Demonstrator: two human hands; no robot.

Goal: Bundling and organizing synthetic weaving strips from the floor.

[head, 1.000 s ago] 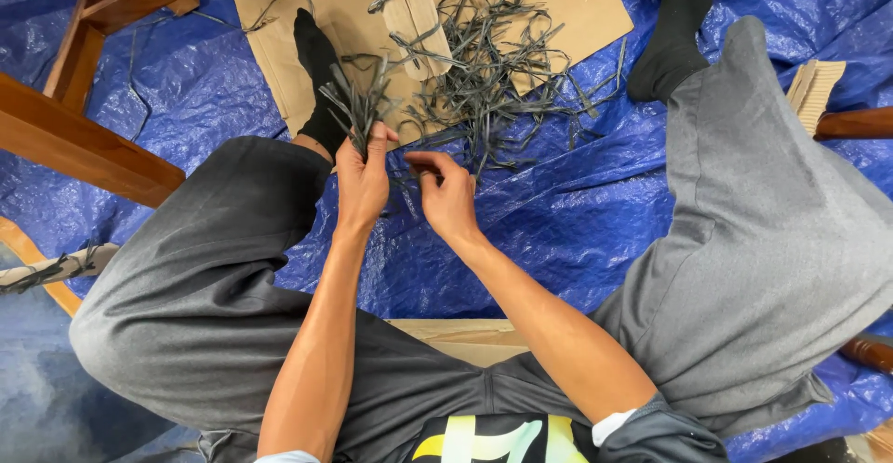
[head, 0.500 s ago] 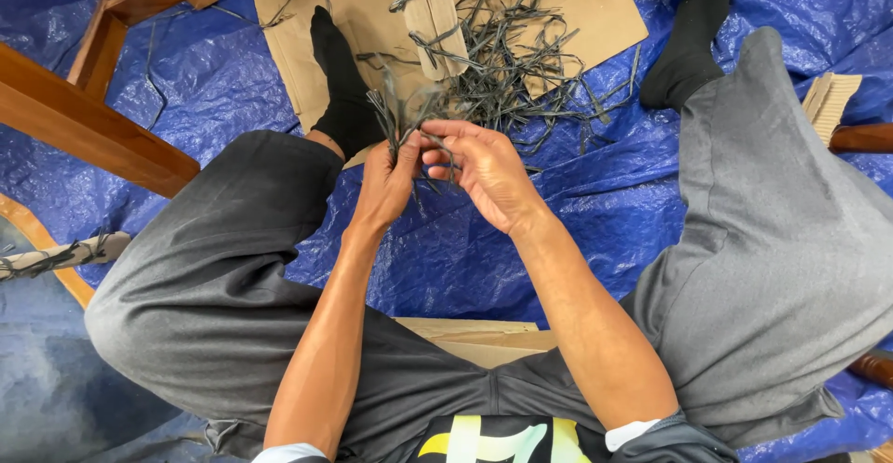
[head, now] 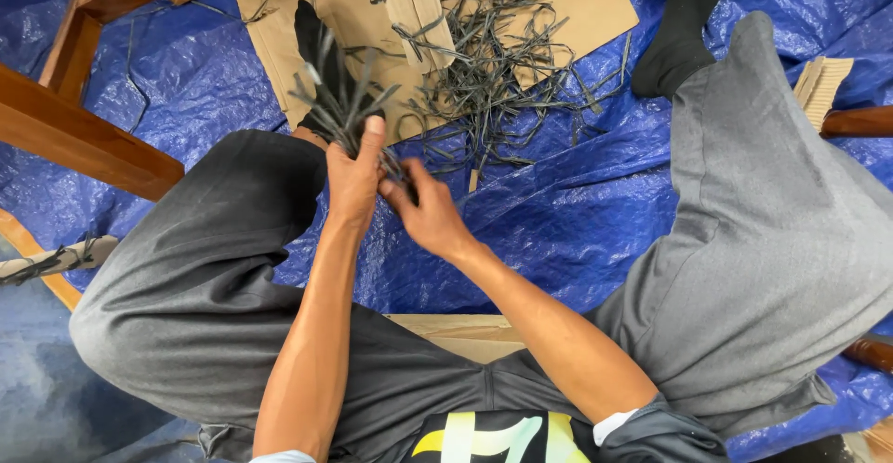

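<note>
I sit on a blue tarp (head: 558,231) with my knees spread, in grey trousers and black socks. My left hand (head: 355,175) grips a bunch of thin dark grey strips (head: 339,100) that fan upward above its thumb. My right hand (head: 428,214) is right beside it, fingers pinched on the lower ends of the same bunch. A loose heap of the same grey strips (head: 498,63) lies just beyond my hands on flat brown cardboard (head: 595,7).
A wooden frame with slanted beams (head: 84,138) stands at the left. A corrugated cardboard piece (head: 819,86) lies by my right knee. Another cardboard sheet (head: 465,333) lies under my lap. A wrapped stick (head: 56,258) rests at the left edge.
My left hand has taken the bunch of strips into a firmer grip and raised it upright. My right hand dropped from the bunch's top to its lower end.
</note>
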